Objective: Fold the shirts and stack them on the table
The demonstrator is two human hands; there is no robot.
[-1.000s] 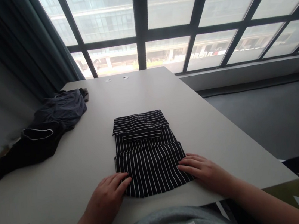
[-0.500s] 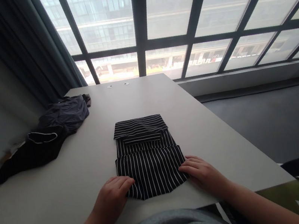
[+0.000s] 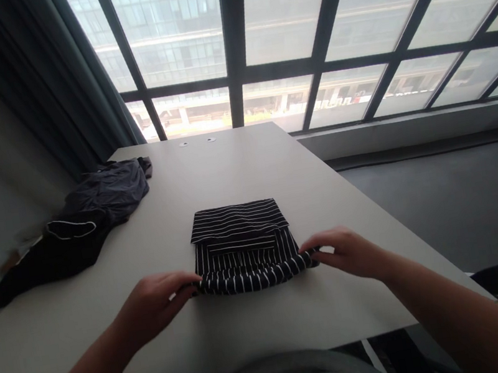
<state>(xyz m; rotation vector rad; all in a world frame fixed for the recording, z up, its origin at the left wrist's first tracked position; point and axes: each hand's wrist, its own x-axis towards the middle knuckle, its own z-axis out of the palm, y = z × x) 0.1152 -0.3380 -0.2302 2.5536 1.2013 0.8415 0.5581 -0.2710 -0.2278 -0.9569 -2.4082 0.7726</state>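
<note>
A black apron (image 3: 245, 256) with white stripes lies folded in front of me on the white table. Its far flap is folded over with the stripes running across, and a pocket band shows just below. The near edge is raised and curled into a roll. My left hand (image 3: 156, 299) pinches the left end of that roll between thumb and fingers. At the right end, my right hand (image 3: 342, 250) pinches the cloth the same way. The fingertips are partly hidden by the fabric.
Dark crumpled clothes (image 3: 104, 197) lie along the left side of the white table (image 3: 257, 330). Beyond the far edge are large windows (image 3: 278, 11), with a dark curtain (image 3: 37, 75) at left. Grey floor (image 3: 403, 206) lies to the right.
Both hands have gone from resting on the apron's near corners to pinching its near edge. That edge has been lifted and rolled away from me, so the apron looks shorter.
</note>
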